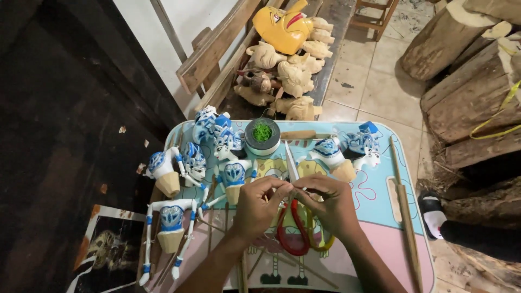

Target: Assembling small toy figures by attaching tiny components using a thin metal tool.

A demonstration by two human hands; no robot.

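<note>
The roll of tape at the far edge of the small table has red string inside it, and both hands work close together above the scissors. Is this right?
Not quite: the head view shows green string inside the roll of tape, not red. The rest holds: the left hand and right hand work close together above the scissors on the small table.

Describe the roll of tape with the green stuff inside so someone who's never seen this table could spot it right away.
Start at the small pastel table, crowded with blue-and-white painted puppet figures. At its far edge, near the middle, just beyond both hands, lies the dark grey tape roll, flat. It is the only round thing there, with a tuft of bright green thread in its core.
</note>
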